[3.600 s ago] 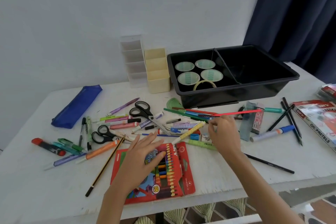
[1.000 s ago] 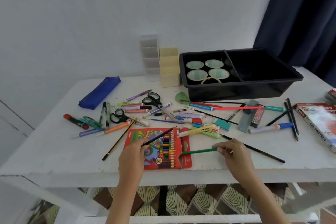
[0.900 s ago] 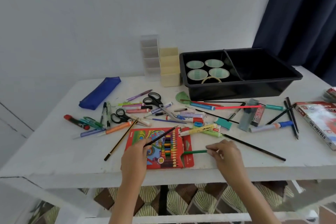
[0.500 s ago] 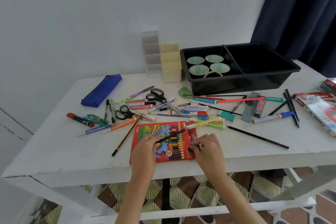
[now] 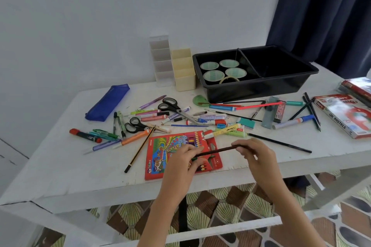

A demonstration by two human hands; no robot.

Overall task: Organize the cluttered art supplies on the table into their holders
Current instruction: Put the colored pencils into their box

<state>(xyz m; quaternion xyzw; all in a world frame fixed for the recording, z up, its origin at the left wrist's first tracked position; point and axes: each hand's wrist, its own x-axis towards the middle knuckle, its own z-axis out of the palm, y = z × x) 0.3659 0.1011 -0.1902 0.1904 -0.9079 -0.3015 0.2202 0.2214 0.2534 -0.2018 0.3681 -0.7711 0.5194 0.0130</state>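
- one white table carries everything; its near edge runs under both forearms.
- one black tray at the back, split into two compartments. its left compartment holds four flat teal tape rolls and one pale tape ring leaning at the front wall. its right compartment is too dark to read.
- one oil pastels box lies right of the black tray, with a red-edged stack behind it cut off by the frame.
- one red coloured-pencil box lies open well in front of the black tray, with a row of pencils showing inside, partly covered by the hands.
- one blue pencil case lies far left of the black tray.
- two upright holders stand just left of the black tray: a cream holder beside it, then a clear holder. their insides cannot be made out.
- two black-handled scissors lie front-left of the black tray, among scattered pens, markers and pencils too many and too overlapped to count.
- the left hand and right hand each pinch one end of one dark pencil, held above the red box, well in front of the black tray.
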